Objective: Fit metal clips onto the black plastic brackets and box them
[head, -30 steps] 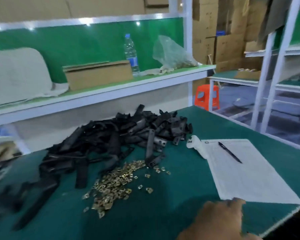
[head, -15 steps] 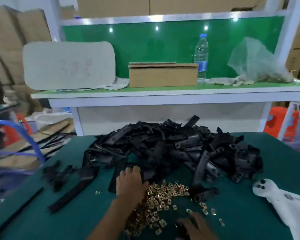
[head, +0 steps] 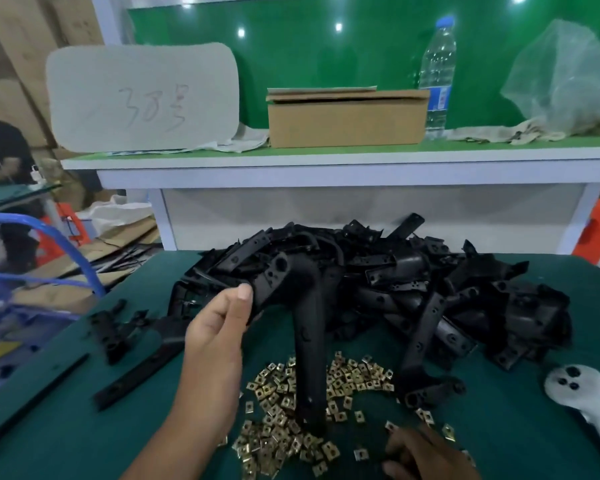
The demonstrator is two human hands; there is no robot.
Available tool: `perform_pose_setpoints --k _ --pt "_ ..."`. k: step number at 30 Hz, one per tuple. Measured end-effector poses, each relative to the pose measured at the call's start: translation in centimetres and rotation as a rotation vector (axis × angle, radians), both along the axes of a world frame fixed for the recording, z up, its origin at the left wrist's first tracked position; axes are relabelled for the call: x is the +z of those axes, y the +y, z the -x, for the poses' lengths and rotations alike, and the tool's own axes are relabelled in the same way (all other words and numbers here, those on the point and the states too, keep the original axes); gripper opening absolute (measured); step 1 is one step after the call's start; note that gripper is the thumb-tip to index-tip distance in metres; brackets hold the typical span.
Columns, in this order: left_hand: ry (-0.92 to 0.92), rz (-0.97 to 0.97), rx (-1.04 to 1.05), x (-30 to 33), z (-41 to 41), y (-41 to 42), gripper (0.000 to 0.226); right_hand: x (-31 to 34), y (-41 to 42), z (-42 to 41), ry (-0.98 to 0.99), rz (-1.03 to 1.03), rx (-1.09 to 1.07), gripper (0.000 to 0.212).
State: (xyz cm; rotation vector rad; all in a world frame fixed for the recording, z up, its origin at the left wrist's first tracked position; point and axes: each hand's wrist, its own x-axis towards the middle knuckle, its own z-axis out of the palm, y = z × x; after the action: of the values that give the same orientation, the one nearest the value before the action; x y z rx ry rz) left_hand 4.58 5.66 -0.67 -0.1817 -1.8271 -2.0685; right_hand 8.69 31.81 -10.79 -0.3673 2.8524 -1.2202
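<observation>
The left hand (head: 219, 327) grips one black bracket (head: 303, 327) by its upper end, lifted in front of the far heap of brackets (head: 413, 289), its long leg reaching down over the scattered brass clips (head: 291, 410) on the green table (head: 499, 427). Near right, the right hand (head: 426, 455) rests among the clips, fingers curled; whether it pinches one I cannot tell

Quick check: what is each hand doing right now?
Left hand: grips a black bracket.
Right hand: on the metal clips; grip cannot be told.
</observation>
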Motion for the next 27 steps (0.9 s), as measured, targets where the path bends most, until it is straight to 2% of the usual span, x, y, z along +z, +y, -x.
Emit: perform_pose_setpoints --k 3,5,6,8,9,11,14,18,22,25,27 --pt "-0.304 -0.481 -0.265 -1.0 -1.5 0.3 0.057 0.7 -0.1 -0.4 0.031 -0.113 -0.021 0.014" --pt "-0.501 -0.615 -0.280 -2.8 -2.5 1.3 0.057 1.5 -0.2 0.0 0.000 -0.159 -0.057 0.017" --pt "-0.576 -0.605 -0.259 -4.0 -2.9 1.7 0.053 1.8 -0.3 -0.1 0.006 -0.179 -0.066 0.016" --pt "-0.629 -0.478 -0.228 -6.5 -3.9 2.5 0.040 1.8 -0.4 -0.4 -0.013 -0.167 -0.076 0.004" --pt "-0.613 -0.381 -0.211 -7.7 -4.2 2.7 0.034 1.5 -0.4 -0.5 -0.029 -0.196 -0.060 0.013" --pt "-0.502 -0.132 -0.186 -9.7 -4.7 2.8 0.037 1.2 -0.2 -1.0 -0.018 -0.259 -0.025 0.019" --pt "-0.301 0.211 -0.249 -10.8 -5.3 2.8 0.039 1.0 0.4 -1.1 0.079 -0.205 -0.066 0.020" --pt "-0.197 0.376 -0.289 -11.2 -6.1 3.1 0.052 0.7 1.1 -0.9 0.091 -0.212 -0.140 0.019" --pt "-0.173 0.474 -0.308 -11.4 -6.3 2.9 0.047 0.8 0.6 -1.0 0.108 -0.143 -0.167 0.011" --pt "-0.187 0.430 -0.328 -11.4 -6.2 3.1 0.042 1.4 -0.4 -1.2 -0.018 0.177 -0.194 0.003" --pt "-0.178 0.403 -0.354 -11.4 -6.3 3.3 0.036 1.7 -0.8 -1.3 -0.182 0.412 -0.181 0.011"
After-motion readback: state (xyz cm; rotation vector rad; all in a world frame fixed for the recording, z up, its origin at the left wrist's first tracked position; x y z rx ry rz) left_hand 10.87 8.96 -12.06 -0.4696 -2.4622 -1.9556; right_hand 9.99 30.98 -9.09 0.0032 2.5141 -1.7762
